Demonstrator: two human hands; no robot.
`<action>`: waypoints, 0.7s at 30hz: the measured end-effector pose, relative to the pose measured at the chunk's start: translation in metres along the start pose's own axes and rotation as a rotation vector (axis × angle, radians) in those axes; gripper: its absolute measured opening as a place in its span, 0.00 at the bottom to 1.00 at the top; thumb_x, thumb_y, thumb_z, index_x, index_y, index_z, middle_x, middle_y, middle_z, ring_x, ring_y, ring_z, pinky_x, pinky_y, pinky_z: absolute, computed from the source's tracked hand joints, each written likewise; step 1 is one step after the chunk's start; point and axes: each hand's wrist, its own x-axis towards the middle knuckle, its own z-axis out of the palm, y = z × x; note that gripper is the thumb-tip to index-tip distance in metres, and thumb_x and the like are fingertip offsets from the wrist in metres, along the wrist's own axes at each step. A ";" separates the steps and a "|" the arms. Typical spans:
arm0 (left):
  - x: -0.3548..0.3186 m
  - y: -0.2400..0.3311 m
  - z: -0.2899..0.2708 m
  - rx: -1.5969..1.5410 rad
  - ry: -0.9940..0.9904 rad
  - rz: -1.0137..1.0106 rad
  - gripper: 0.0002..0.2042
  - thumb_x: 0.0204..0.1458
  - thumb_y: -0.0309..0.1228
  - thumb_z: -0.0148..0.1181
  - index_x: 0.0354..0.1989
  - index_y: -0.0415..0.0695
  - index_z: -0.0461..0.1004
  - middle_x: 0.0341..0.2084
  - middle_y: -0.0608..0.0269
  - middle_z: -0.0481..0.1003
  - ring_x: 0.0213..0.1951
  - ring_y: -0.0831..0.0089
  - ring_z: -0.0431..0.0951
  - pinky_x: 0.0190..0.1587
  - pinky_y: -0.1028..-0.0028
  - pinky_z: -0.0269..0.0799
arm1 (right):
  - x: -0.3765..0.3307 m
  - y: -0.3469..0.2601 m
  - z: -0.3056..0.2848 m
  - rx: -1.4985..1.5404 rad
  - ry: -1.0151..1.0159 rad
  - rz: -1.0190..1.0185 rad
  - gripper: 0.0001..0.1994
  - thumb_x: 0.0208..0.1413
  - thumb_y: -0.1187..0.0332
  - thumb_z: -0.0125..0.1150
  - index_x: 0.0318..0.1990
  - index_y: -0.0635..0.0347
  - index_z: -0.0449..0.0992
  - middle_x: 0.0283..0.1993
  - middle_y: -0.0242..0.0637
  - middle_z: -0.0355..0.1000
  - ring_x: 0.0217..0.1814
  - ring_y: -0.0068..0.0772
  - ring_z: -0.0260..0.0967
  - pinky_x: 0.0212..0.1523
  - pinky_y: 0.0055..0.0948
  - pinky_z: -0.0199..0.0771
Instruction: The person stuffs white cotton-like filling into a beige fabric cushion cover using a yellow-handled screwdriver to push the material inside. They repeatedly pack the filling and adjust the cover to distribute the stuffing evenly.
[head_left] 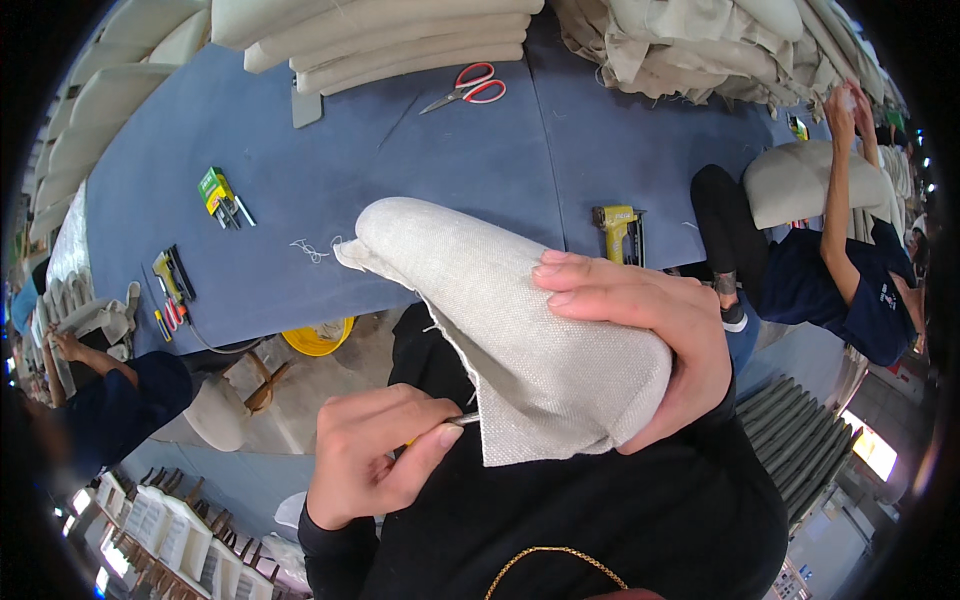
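Observation:
A pad covered in light beige woven fabric (pixel 500 300) is held up in front of my chest, tilted, with a raw, frayed fabric edge hanging open along its left side. My right hand (pixel 650 325) wraps round its right end, fingers spread over the top and the palm against the side. My left hand (pixel 385 450) is closed round a slim tool with a metal shaft (pixel 463 420). The shaft's tip goes behind the loose fabric flap and is hidden. Most of the tool's handle is inside my fist, so its exact kind does not show.
On the blue table (pixel 330 130) lie red-handled scissors (pixel 466 90), a yellow staple gun (pixel 620 235), another staple gun (pixel 174 277) and a green-yellow box (pixel 215 190). Beige pads (pixel 390 40) are stacked behind. A yellow bucket (pixel 318 338) stands below. Co-workers sit left and right.

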 end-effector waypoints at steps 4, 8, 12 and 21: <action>-0.003 0.002 -0.005 0.001 -0.024 -0.059 0.04 0.54 0.23 0.69 0.37 0.38 0.85 0.26 0.56 0.81 0.23 0.64 0.80 0.26 0.70 0.72 | 0.001 0.003 -0.007 0.026 -0.013 0.004 0.45 0.29 0.68 0.85 0.63 0.74 0.76 0.66 0.58 0.75 0.72 0.56 0.72 0.71 0.46 0.71; -0.017 -0.024 -0.025 -0.123 -0.150 -0.198 0.05 0.58 0.26 0.69 0.38 0.38 0.86 0.27 0.57 0.82 0.27 0.63 0.82 0.31 0.68 0.74 | -0.003 0.006 -0.012 0.026 0.014 0.001 0.45 0.28 0.68 0.86 0.63 0.72 0.77 0.67 0.57 0.75 0.72 0.56 0.72 0.70 0.44 0.71; -0.029 -0.066 -0.072 -0.075 -0.528 -0.176 0.09 0.54 0.31 0.74 0.37 0.37 0.86 0.27 0.55 0.83 0.28 0.63 0.84 0.32 0.70 0.73 | 0.000 0.008 -0.015 0.017 0.025 -0.027 0.45 0.31 0.66 0.88 0.63 0.69 0.77 0.65 0.54 0.76 0.69 0.51 0.74 0.69 0.41 0.71; 0.088 -0.003 -0.032 -0.037 0.303 0.049 0.07 0.53 0.25 0.75 0.37 0.37 0.83 0.22 0.70 0.76 0.27 0.84 0.71 0.30 0.78 0.66 | 0.049 0.029 -0.016 0.780 -0.008 0.300 0.24 0.79 0.61 0.47 0.71 0.71 0.65 0.61 0.52 0.77 0.65 0.41 0.76 0.67 0.36 0.74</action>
